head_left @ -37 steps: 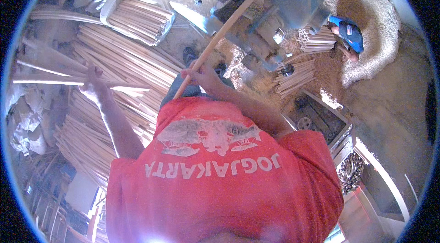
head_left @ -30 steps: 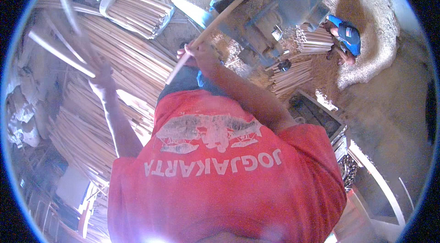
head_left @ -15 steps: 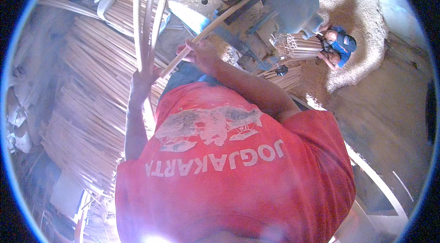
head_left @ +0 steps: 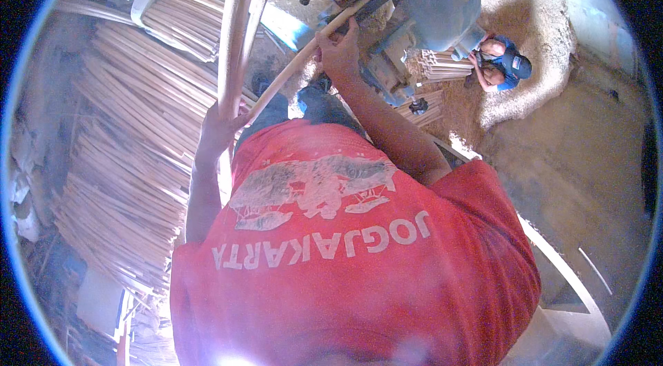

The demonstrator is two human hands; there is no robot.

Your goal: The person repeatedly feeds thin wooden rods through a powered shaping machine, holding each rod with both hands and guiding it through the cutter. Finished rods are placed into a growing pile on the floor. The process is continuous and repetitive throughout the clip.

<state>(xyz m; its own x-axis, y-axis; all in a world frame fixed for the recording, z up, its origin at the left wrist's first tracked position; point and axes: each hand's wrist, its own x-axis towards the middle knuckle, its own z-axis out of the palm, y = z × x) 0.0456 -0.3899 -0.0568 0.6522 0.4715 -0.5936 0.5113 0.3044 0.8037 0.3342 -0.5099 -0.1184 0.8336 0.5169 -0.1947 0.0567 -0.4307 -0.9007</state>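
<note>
My left hand [head_left: 219, 128] is closed round a few pale wooden sticks [head_left: 235, 41], which stand up and away from me. Another wooden stick [head_left: 286, 74] slants from beside that hand's fingertips up to the right, its far end reaching the machine [head_left: 438, 7]. Farther along this slanting stick, my right hand [head_left: 338, 52] grips it with thumb and fingers, close to the machine's near side. Whether the left fingertips touch the stick's near end, I cannot tell.
A wide pile of wooden sticks [head_left: 131, 159] spreads on my left, with a white sack [head_left: 141, 14] of sticks beyond. Right of the machine, a co-worker in blue [head_left: 511, 65] crouches beside a stick bundle [head_left: 445, 65] and heaped sawdust [head_left: 545, 90].
My right hand has moved forward and right along the slanting stick, whose far end now reaches farther into the machine. The sticks in my left hand have swung right and closer together.
</note>
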